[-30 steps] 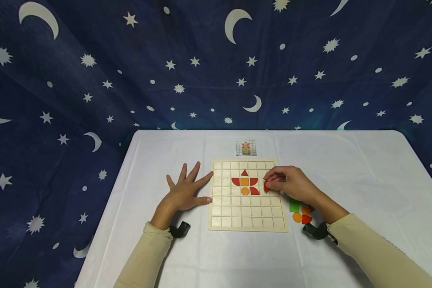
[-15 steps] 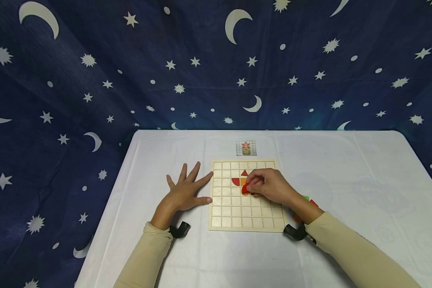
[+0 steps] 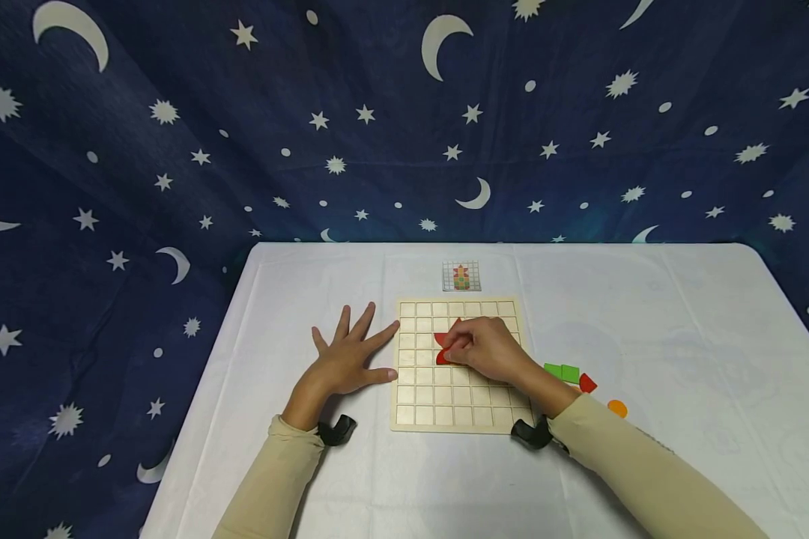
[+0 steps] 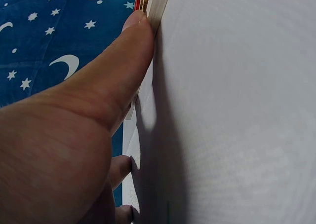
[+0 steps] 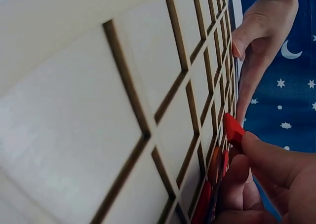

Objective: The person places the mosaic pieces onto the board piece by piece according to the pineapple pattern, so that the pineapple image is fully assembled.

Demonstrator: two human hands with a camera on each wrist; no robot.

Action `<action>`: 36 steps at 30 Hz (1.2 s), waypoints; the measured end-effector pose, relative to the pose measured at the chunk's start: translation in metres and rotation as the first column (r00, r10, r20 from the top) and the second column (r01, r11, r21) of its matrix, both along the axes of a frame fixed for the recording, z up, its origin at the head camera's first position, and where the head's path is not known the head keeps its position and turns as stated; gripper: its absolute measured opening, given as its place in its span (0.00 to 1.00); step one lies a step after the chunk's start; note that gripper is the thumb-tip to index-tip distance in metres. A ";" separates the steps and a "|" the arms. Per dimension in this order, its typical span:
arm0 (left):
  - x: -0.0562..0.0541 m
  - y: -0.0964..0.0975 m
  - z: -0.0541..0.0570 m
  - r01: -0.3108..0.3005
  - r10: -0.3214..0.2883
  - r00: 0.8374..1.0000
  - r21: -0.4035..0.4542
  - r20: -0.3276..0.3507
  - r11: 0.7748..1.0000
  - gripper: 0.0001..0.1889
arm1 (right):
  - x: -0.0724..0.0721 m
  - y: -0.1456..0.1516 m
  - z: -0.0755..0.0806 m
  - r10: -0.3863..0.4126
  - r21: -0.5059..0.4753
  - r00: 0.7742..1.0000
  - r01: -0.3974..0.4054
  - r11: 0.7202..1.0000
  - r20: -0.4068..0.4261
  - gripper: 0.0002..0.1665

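Note:
My right hand [image 3: 487, 349] pinches a red quarter-circle tile [image 3: 442, 358] between thumb and fingertips, low over the wooden grid board [image 3: 461, 416]. The same tile [image 5: 233, 130] shows in the right wrist view, tilted, its edge close to the grid. Just above it on the board lies another red tile [image 3: 440, 338]; the hand covers most of the other placed tiles. An orange tile [image 5: 215, 166] lies in the grid in the right wrist view. With fingers spread flat on the cloth, my left hand [image 3: 344, 365] touches the board's left edge with its thumb and index fingertip.
A small pattern card [image 3: 461, 276] lies behind the board. Right of the board are loose tiles: green squares [image 3: 562, 372], a red quarter-circle [image 3: 587, 383] and an orange circle [image 3: 617, 408], some partly behind the right forearm. A starry curtain [image 3: 391, 120] hangs behind the white table [image 3: 681, 322].
My right hand has carried the red quarter-circle tile leftward across the board, from its right side to beside the middle tiles. My left hand has stayed in place.

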State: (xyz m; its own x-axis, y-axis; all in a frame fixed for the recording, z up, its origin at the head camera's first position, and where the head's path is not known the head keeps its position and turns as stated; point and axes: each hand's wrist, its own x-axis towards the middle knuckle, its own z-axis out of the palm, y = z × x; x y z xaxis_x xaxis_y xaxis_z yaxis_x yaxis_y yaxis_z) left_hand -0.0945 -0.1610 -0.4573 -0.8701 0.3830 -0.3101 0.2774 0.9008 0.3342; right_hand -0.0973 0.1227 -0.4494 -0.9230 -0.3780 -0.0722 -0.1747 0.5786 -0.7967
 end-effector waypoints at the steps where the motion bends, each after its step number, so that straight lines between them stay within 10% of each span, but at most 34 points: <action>1: 0.000 0.000 0.000 0.000 0.000 1.000 -0.001 -0.001 1.000 0.46 | 0.000 -0.001 0.000 0.001 0.003 1.000 -0.001 1.000 0.001 0.05; 36: -0.001 0.000 -0.002 -0.003 0.003 1.000 0.006 0.001 1.000 0.46 | 0.001 0.000 -0.001 0.011 0.134 0.996 0.001 0.991 -0.087 0.05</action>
